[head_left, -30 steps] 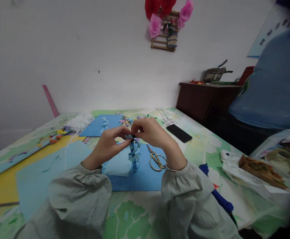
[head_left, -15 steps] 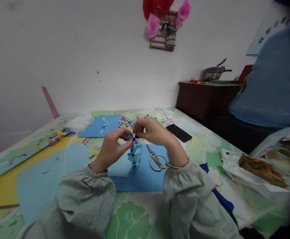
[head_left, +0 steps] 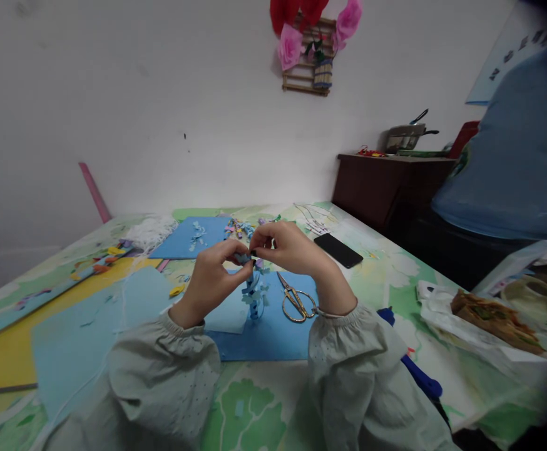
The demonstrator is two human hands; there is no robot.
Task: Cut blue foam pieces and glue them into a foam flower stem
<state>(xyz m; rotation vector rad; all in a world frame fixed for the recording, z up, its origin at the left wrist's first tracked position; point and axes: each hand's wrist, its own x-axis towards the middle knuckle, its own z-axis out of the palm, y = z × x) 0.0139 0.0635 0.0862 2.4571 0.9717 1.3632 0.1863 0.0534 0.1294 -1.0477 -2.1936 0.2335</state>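
Over the blue sheet, a strand of light-blue cut pieces stands or hangs below my fingers, with a darker blue striped lower end. Its top is pinched between thumb and fingers of my left hand. My right hand is closed in a pinch right beside those fingertips; whatever lies between its fingers is too small to make out. Gold-handled scissors lie on the sheet, right of the strand. A pale blue sheet piece lies under my left wrist.
A black phone lies beyond my right wrist. Large light-blue sheets cover the left side, over yellow ones. Farther back are white shreds and another blue sheet. A wrapped sandwich and a blue-handled tool are at right.
My right hand's fingertips have shifted very slightly at the top of the strand. Both hands otherwise keep nearly the same place.
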